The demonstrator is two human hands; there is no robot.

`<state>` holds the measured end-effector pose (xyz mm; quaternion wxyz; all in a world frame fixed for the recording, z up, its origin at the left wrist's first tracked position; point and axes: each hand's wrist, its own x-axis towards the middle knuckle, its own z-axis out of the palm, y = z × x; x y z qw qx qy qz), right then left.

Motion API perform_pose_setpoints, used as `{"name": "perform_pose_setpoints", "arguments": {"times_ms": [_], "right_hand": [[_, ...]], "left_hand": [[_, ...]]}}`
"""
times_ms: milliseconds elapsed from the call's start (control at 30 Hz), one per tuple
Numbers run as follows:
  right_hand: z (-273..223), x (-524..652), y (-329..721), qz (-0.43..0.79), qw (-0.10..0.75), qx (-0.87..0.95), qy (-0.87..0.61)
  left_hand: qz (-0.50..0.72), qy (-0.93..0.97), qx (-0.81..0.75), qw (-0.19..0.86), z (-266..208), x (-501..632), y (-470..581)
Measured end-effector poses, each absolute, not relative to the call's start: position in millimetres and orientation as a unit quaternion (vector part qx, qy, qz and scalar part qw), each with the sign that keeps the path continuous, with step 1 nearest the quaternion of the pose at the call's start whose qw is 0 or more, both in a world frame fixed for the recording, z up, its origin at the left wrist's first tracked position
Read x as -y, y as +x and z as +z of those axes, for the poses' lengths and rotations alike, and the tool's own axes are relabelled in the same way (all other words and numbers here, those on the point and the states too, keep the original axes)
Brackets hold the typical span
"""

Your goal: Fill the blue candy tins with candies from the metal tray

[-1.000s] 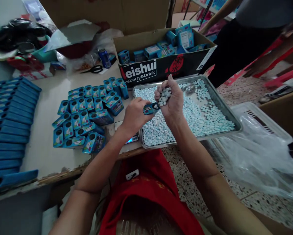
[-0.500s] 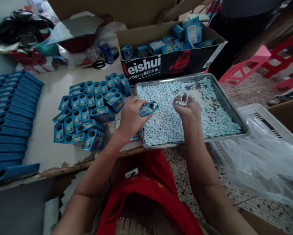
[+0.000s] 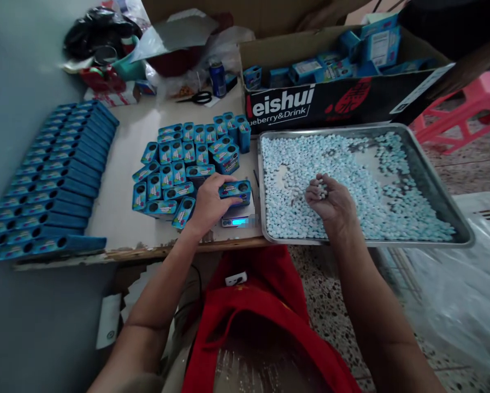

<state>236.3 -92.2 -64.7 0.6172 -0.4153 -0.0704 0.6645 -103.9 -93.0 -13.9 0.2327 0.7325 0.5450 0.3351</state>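
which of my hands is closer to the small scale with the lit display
Left. Your left hand holds a blue tin right on the scale. Your right hand is off to its right, over the metal tray, cupping candies.

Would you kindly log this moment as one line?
left hand: holds blue tin on scale | right hand: cupping candies over tray

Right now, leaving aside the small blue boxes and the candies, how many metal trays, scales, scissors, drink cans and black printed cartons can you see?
Metal tray: 1
Scale: 1
Scissors: 1
Drink can: 1
Black printed carton: 1
Total: 5
The left hand grips one small blue box on the scale; the right hand cups some candies.
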Motion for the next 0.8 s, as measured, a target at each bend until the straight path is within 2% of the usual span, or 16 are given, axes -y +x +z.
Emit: {"name": "perform_pose_setpoints", "arguments": {"times_ms": [167, 400, 800], "right_hand": [[-61.4, 97.1, 235.8, 0.668, 0.586, 0.115, -0.444], [-64.7, 108.1, 227.6, 0.687, 0.542, 0.171, -0.452], [-83.0, 98.0, 243.8, 0.655, 0.569, 0.249, -0.429]], "left_hand": [[0.343, 0.755, -0.517, 0.212, -12.2, 101.3, -112.8], [0.383, 0.766, -0.506, 0.104, 27.9, 128.2, -146.1], [0.423, 0.746, -0.515, 0.009, 33.7, 145.9, -150.9]]}}
